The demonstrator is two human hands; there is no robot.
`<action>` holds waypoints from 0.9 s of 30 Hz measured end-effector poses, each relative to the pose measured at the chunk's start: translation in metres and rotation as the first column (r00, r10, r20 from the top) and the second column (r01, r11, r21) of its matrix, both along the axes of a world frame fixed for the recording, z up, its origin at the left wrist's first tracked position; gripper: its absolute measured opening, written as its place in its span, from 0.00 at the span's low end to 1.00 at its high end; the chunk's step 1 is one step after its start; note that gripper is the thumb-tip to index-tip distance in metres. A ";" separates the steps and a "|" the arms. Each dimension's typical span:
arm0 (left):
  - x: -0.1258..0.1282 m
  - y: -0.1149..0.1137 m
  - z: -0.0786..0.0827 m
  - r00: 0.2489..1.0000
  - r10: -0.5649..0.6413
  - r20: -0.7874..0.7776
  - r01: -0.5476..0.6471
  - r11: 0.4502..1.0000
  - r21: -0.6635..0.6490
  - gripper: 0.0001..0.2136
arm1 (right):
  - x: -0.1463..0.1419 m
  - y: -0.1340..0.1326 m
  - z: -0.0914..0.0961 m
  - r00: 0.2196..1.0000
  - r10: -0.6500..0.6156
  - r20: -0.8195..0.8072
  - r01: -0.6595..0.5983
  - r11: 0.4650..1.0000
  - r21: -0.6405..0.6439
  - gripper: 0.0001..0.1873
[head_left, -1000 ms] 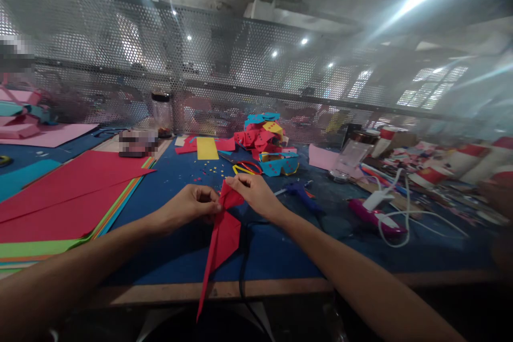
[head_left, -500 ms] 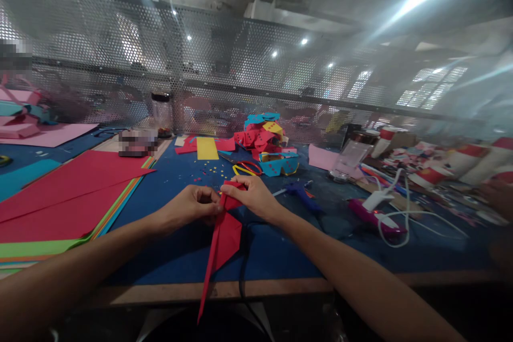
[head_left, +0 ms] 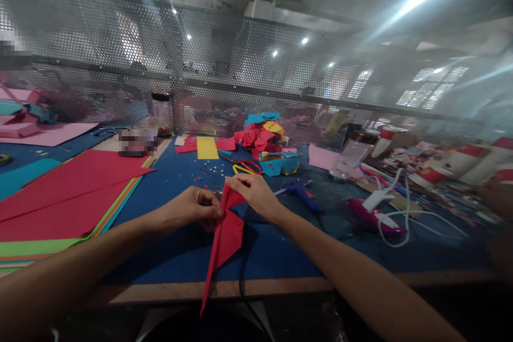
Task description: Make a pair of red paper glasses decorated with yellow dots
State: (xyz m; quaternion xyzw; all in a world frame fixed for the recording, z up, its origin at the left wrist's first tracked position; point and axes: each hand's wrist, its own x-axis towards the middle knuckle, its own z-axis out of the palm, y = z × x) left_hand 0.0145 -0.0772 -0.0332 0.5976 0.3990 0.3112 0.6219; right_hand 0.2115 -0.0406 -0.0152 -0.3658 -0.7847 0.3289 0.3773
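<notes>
Between my hands is a folded piece of red paper [head_left: 229,235], its long narrow strip slanting down past the table's front edge. My left hand [head_left: 196,209] pinches the strip's left side near the upper part. At the top end, my right hand [head_left: 253,191] grips the paper between thumb and fingers. Just beyond my right hand lie scissors [head_left: 249,168] with red and yellow handles. A blue glue gun [head_left: 303,196] rests to the right of that hand.
Stacked coloured sheets [head_left: 80,192], red on top, lie at the left. Behind are a heap of cut paper pieces [head_left: 264,136], a yellow paper [head_left: 207,148] and a jar [head_left: 162,112]. A purple power strip [head_left: 377,217] with white cables sits right. A perforated metal screen [head_left: 224,64] closes the back.
The red paper has shifted slightly up, and its top end has straightened upward. My right hand has moved a little up and right, while my left hand sits slightly lower on the strip.
</notes>
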 end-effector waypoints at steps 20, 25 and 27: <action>-0.017 0.013 0.010 0.882 0.431 0.189 -0.442 0.897 0.019 0.12 | 0.005 -0.020 0.002 0.962 -0.042 0.270 -0.181 0.644 0.744 0.29; -0.018 0.014 0.011 0.859 0.459 0.227 -0.475 0.880 0.019 0.13 | 0.004 -0.024 0.001 0.918 -0.056 0.392 -0.278 0.616 0.737 0.27; -0.018 0.014 0.011 0.862 0.452 0.230 -0.469 0.883 0.020 0.13 | 0.004 -0.025 0.001 0.909 -0.061 0.413 -0.294 0.609 0.737 0.23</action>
